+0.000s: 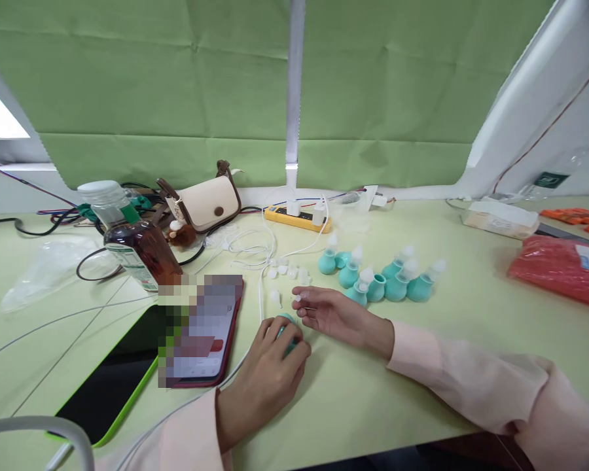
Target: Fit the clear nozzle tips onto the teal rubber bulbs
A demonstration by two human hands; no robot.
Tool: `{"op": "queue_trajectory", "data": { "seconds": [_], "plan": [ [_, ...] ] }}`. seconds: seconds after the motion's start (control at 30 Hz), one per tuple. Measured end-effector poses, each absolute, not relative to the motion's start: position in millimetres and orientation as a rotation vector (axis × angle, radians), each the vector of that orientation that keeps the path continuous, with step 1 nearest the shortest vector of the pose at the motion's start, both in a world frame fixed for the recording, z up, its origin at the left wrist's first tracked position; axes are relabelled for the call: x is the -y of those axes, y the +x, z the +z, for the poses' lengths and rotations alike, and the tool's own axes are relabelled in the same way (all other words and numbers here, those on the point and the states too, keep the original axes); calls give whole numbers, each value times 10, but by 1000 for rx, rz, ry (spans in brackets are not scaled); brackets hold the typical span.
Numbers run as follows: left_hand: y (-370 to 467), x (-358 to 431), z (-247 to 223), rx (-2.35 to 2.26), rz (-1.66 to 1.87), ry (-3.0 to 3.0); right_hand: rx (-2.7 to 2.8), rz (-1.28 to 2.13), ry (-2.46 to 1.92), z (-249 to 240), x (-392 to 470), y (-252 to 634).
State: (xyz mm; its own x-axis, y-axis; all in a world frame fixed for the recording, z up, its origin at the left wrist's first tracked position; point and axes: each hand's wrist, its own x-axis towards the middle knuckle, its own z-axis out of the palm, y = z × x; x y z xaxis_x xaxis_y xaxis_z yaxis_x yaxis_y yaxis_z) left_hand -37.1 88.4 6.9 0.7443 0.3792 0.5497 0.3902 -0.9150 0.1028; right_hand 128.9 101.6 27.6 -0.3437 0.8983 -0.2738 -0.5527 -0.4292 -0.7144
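My left hand is wrapped around a small teal bulb near the middle of the table, its lower part hidden by my fingers. To the right, my right hand pinches a tiny whitish piece at its fingertips. Just beyond it lie several small translucent white caps, and a translucent nozzle rests left of my right fingertips. At the right stand several teal bulbs, some topped with clear tips, such as one bulb; one open bulb has no tip.
Two phones, one green-edged and one red-cased, lie left of my hands. Behind them are a bottle, a cream bag and a yellow power strip with white cables. A red package lies far right.
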Motion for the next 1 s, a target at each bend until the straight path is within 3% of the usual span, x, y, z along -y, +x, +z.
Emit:
{"op": "queue_trajectory", "data": {
  "seconds": [0.27, 0.5, 0.87, 0.93, 1.0],
  "plan": [
    [-391, -878, 140, 634, -993, -2883, 634, 2032, -675, 188, -1052, 1337],
    [-393, -895, 145, 801, -1275, -2860, 759, 2091, -609, 146, -1023, 1316],
    [-410, -951, 141, 857, -1511, -2837, 1304, 1672, -856, 150, -998, 1273],
    [-414, -953, 138, 844, -1518, -2833, 1440, 1420, -960, 159, -1021, 1285],
    [-414, -946, 131, 788, -1505, -2825, 1653, 961, -1066, 173, -1053, 1300]
  ]
}}
